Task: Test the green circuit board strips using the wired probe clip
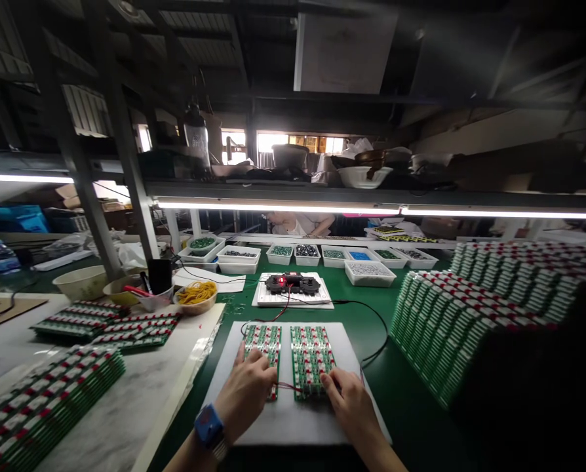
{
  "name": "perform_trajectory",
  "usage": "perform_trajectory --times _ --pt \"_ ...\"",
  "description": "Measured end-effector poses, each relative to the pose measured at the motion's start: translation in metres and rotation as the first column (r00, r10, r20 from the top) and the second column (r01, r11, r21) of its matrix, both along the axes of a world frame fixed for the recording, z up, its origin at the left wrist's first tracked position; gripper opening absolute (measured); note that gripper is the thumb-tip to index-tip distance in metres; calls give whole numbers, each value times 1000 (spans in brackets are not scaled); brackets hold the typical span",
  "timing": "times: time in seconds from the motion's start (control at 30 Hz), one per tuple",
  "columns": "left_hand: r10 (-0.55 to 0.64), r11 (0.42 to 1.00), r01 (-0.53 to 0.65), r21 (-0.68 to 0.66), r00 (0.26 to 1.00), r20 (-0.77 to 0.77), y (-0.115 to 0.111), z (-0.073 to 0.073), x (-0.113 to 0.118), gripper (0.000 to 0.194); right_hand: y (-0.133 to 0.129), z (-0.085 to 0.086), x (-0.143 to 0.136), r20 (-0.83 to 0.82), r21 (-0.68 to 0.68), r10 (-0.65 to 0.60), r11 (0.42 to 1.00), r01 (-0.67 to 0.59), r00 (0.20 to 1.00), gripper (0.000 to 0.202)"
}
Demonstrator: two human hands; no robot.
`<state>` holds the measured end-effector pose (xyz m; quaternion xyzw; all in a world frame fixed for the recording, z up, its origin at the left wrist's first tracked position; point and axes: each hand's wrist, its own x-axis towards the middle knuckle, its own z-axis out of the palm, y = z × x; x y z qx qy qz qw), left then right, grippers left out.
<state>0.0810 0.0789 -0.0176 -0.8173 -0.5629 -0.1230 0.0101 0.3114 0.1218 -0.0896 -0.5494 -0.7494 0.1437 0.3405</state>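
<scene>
Two green circuit boards with red and white parts lie side by side on a white sheet [286, 419]. My left hand [248, 387], with a blue watch [209, 425] on its wrist, rests over the left board [269, 337]; its index finger points out and the others are curled. My right hand [346, 393] is at the lower right corner of the right board [309, 354], its fingers closed around the end of a small dark strip [312, 389]. Red and dark wires [287, 385] run between the strip and my left hand. Beyond the boards, a black device [293, 283] with a red light sits on a white tray.
Tall stacks of boards [435, 328] stand at the right; more stacks [52, 400] lie at the left. A bowl of yellow bands [196, 294] is at the left. White bins of parts [370, 273] line the back. A black cable [379, 313] loops right of the sheet.
</scene>
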Motion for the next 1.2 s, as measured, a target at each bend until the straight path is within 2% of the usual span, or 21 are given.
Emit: perform_trajectory --times 0.1,0.23,0.3,0.4,0.5,0.6,0.77,0.93,1.2 --pt "-6 1000 8 -18 995 97 -2 -4 8 24 1 -3 -1 12 45 -12 999 11 1000 51" --pt "-66 996 80 -48 968 243 1 -10 42 21 3 -7 -1 33 90 -17 996 14 999 46" --pt "-72 992 98 -83 960 269 8 -16 58 20 4 -9 0 44 107 -21 994 17 999 45" --pt "-69 980 119 -161 956 286 19 -28 70 30 5 -10 1 53 100 -17 995 11 998 42" --pt "-74 975 133 -176 949 306 25 -39 71 30 5 -5 2 55 59 3 998 -6 998 37" --pt "-65 978 123 -167 946 317 25 -43 69 32 3 3 3 74 2 30 1000 -31 997 32" --pt "-62 975 132 -176 933 355 23 -41 68 28 2 13 5 63 -62 49 997 -45 997 30" --pt "-58 975 129 -180 934 353 23 -41 68 24 3 15 8 38 -133 93 987 -88 995 32" --pt "-55 977 108 -184 962 268 23 -37 70 21 1 13 7 46 -89 84 993 -80 995 29"
